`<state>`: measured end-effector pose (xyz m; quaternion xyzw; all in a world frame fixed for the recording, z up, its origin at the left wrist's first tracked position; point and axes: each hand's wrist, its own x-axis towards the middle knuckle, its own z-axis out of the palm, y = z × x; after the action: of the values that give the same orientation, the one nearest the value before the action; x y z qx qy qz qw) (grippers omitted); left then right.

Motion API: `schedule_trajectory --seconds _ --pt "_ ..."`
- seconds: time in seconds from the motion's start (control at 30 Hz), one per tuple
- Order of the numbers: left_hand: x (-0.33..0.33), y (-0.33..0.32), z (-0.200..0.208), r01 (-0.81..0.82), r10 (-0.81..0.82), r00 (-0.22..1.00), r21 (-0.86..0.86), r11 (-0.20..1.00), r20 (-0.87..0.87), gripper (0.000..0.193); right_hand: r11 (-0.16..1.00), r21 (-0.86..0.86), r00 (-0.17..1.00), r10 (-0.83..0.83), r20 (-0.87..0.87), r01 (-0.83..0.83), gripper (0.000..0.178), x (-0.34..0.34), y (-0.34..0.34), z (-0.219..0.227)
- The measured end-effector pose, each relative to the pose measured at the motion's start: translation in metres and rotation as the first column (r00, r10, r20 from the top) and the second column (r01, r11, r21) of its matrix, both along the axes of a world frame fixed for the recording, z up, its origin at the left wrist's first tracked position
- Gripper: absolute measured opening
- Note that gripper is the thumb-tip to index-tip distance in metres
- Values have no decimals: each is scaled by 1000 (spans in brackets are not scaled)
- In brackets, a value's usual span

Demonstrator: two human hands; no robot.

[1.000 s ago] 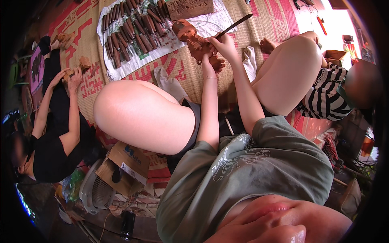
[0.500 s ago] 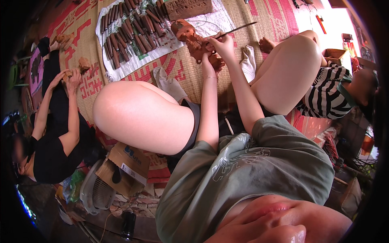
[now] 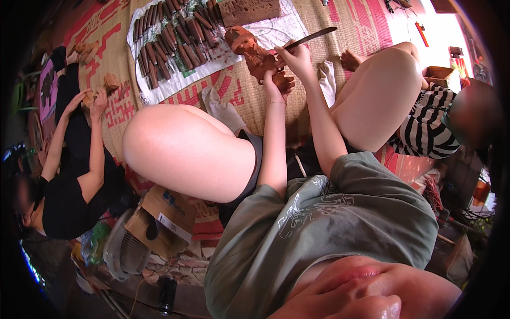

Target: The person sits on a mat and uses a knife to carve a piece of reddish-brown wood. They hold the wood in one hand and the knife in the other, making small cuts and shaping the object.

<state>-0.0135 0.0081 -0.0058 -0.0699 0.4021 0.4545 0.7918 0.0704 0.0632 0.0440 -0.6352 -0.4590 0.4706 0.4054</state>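
Reddish-brown from end to end, a carved figure (image 3: 248, 47) is held up over the woven mat (image 3: 348, 37), and it is in the left hand (image 3: 275, 81) that its lower part is gripped, fingers curled around it. Just to its right, close in, comes the right hand (image 3: 296, 59): a dark, flat tool (image 3: 314, 35) is pinched there between thumb and fingers, its long blade-like end aimed away to the far right. Whether the figure is touched by the tool's near end cannot be told; that spot is hidden by the fingers.

Now the figure itself: a rounded, knob-like top, a middle cut into folds and hollows, a ragged, lobed foot showing beyond the left hand. Fine detail is too small to be read. Its long axis is slanted, the rounded end pointed far and left, the foot near and right. By the rounded end, the near edge of the white sheet (image 3: 289, 24) is overlapped, toward that sheet's right-hand corner; by the foot, bare mat.

On the sheet's left side, dark-handled tools (image 3: 183, 40) are laid in rows; at its far edge, a brown carved block (image 3: 249, 11) is set.
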Motion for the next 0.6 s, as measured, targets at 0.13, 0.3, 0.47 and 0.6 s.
schedule_trajectory --seconds 0.13,0.3,0.47,0.6 --pt "0 1 -3 11 -11 1000 -1 1000 17 36 998 14 998 56 -20 -56 22 5 2 -2" --pt "-1 0 -6 8 -9 999 25 1000 33 36 994 3 990 112 87 -112 22 0 2 -10" --pt "0 0 1 24 -25 1000 20 1000 17 35 993 22 990 116 86 -118 18 0 0 -7" --pt "1 -1 8 13 -12 1000 35 999 -11 32 989 51 982 134 131 -142 14 3 2 -23"
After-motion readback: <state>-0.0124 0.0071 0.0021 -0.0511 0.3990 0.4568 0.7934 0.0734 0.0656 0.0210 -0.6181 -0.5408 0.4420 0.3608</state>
